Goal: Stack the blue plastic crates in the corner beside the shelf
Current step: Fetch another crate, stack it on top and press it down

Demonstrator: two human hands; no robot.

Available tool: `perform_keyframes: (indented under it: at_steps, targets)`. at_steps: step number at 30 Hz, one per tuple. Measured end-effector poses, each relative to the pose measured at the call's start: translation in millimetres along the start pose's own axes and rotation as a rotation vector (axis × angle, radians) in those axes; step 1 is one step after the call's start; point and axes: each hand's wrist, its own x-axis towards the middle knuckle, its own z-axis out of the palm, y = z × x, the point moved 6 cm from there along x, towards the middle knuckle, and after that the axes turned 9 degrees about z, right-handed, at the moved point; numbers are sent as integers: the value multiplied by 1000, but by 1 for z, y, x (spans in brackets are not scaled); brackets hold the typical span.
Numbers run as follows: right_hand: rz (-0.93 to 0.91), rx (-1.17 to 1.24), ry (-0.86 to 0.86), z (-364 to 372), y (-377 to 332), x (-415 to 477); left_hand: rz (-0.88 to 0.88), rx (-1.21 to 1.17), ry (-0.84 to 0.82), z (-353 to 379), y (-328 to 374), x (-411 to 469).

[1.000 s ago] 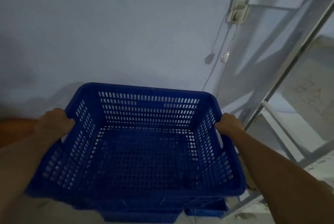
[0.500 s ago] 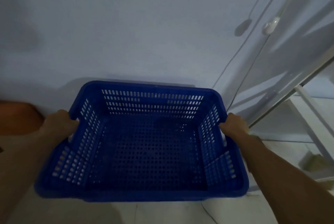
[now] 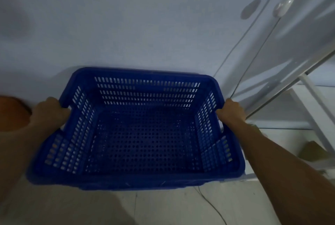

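Ahead: I see the blue crate [image 3: 145, 134] filling the middle, its far rim close to the wall [image 3: 126, 25].
Left side: my left hand [image 3: 49, 114] on the rim has an orange object [image 3: 10, 114] just beside it.
Right side: my right hand [image 3: 231, 113] sits near the white shelf frame [image 3: 311, 97] and hanging cables [image 3: 253, 58].
Near side: open floor [image 3: 163, 208], one cable crossing it.
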Motion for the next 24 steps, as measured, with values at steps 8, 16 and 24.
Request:
perform_keyframes:
  at_steps: [8, 16, 24]
  targets:
    - [35, 15, 49, 4, -1, 5, 56, -62, 70, 6, -2, 20]
    - [4, -33, 60, 13, 7, -3, -61, -75, -36, 118, -165, 160]
    - [-32, 178, 144, 33, 14, -11, 20, -59, 89, 69, -90, 91]
